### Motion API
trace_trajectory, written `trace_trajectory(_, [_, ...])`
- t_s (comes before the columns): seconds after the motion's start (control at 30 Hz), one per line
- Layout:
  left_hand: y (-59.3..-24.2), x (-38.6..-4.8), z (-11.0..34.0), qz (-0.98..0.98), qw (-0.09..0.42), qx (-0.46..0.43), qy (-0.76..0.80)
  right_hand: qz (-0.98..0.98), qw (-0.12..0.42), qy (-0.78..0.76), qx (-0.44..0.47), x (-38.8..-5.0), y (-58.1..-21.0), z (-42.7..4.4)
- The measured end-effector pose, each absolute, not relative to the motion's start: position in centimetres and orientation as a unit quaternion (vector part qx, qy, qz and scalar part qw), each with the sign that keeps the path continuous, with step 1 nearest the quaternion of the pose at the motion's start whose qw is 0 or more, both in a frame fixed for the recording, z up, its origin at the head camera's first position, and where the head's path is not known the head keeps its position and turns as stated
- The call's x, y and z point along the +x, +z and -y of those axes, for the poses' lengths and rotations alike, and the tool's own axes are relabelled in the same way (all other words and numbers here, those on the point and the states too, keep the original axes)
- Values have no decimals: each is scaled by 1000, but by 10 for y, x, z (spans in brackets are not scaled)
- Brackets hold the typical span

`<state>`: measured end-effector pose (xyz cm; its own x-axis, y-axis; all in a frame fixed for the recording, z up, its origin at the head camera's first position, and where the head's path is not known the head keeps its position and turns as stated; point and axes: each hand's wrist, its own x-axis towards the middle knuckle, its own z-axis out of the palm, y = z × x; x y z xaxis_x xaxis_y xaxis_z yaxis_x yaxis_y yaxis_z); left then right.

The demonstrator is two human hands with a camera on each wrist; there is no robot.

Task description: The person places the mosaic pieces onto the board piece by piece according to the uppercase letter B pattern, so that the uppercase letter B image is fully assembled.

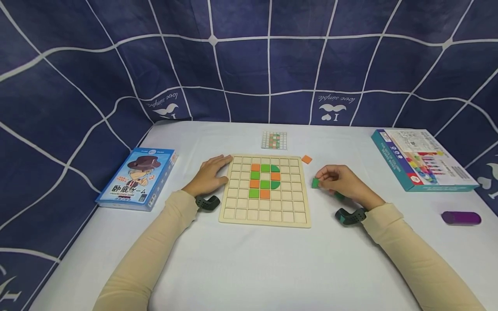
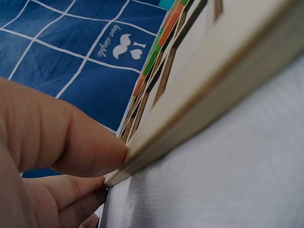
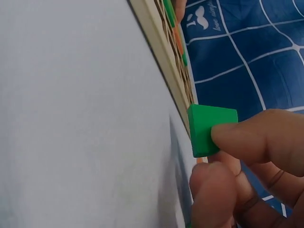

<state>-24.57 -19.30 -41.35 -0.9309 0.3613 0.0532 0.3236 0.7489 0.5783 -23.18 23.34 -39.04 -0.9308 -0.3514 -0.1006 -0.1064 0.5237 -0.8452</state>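
A wooden grid board (image 1: 285, 218) lies flat on the white table, with orange, light green and dark green tiles set in its middle squares. My left hand (image 1: 210, 173) rests along the board's left edge. In the left wrist view its thumb (image 2: 90, 142) touches the rim near a corner, fingers extended. Right of the board, my right hand (image 1: 340, 180) pinches a green tile (image 3: 202, 128) between thumb and fingers, above the table. Partly hidden under that hand is another dark green tile (image 1: 339, 196). An orange tile (image 1: 307, 159) lies loose by the board's upper right corner.
Behind the board lies a small pattern card (image 1: 274, 140) showing a coloured grid. A blue game box (image 1: 136, 179) stands at the left, a teal-edged box (image 1: 424, 160) at the right. Near the right edge lies a purple object (image 1: 461, 218). Blue checked cloth hangs behind.
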Motion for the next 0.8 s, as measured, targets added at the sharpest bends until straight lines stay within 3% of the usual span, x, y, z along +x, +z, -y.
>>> trace_trajectory(0.8, [-416, -247, 193, -936, 30, 183, 299, -775, 245, -569, -126, -233, -390, -197])
